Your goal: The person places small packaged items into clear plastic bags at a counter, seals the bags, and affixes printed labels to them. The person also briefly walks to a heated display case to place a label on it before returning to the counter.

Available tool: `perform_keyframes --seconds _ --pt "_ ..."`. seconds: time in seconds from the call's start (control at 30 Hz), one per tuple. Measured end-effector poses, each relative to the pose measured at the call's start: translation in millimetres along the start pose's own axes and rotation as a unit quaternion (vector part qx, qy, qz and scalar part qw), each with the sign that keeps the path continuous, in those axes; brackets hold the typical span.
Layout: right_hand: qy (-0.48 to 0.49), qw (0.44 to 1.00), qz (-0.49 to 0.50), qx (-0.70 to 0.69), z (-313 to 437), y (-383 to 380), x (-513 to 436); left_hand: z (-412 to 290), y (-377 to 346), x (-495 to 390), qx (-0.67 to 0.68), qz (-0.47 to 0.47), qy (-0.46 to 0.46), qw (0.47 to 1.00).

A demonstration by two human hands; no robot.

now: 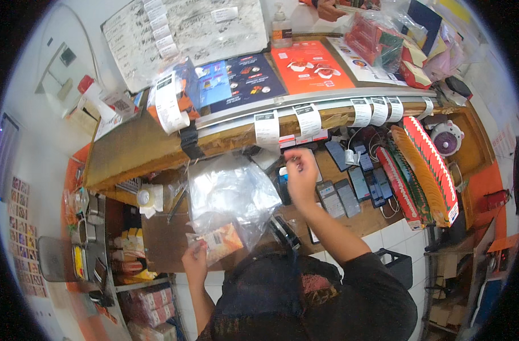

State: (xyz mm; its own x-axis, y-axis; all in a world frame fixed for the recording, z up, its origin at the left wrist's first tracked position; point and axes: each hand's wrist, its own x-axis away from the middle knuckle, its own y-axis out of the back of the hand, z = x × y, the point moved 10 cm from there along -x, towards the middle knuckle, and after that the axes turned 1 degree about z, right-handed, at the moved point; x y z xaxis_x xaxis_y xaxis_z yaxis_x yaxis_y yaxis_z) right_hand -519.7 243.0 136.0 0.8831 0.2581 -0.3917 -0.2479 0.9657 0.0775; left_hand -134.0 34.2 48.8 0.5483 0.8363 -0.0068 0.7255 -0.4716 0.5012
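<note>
Near the front edge of the brown desk (163, 247), my left hand (195, 260) pinches the left corner of an orange-and-white printed packet (223, 243) in clear plastic. Just beyond the packet lies a stack of clear plastic bags (229, 187). My right hand (302, 179) hovers over the far middle of the desk, fingers curled inward. A small dark, shiny bit shows at its fingertips, too blurred to identify. A black device (284, 232), perhaps a stapler or tape dispenser, sits right of the packet. Several smartphones (331, 199) lie to the right of my right hand.
Receipts (266, 128) hang from the raised shelf edge (238, 132) ahead. Tall patterned cartons (430, 170) and a small fan (447, 138) stand at the right. A tape roll (145, 198) lies at the left. A black crate (394, 266) is on the floor.
</note>
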Motion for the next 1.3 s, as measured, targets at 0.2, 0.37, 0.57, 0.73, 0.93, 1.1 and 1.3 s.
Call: perform_keyframes --seconds 0.2,0.37,0.57,0.73,0.93,1.1,1.3 --pt "0.034 0.917 0.393 -0.065 -16.1 -156.9 178.9 5.1 3.8 1.4 0.083 -0.027 0.069 0.994" --pt "-0.006 0.808 0.585 -0.072 -19.6 -220.3 245.4 -8.7 7.9 15.2 0.129 0.043 0.088 0.987" --pt "-0.058 0.768 0.619 -0.154 6.0 -190.5 233.8 6.9 70.7 27.4 0.252 -0.111 0.095 0.957" --pt "-0.137 0.792 0.585 -0.111 -53.4 -176.4 205.0 22.8 65.9 32.2 0.219 -0.015 0.137 0.966" --pt "0.086 0.933 0.252 0.241 -146.2 -170.7 119.0 39.6 73.6 41.9 0.203 -0.012 0.148 0.968" --pt "0.034 0.794 0.495 0.352 -219.0 -244.1 162.7 53.3 77.6 45.4 0.162 -0.035 0.182 0.969" --pt "0.104 0.897 0.257 0.343 -207.6 -253.7 39.9 53.4 77.9 47.4 0.171 -0.030 0.176 0.969"
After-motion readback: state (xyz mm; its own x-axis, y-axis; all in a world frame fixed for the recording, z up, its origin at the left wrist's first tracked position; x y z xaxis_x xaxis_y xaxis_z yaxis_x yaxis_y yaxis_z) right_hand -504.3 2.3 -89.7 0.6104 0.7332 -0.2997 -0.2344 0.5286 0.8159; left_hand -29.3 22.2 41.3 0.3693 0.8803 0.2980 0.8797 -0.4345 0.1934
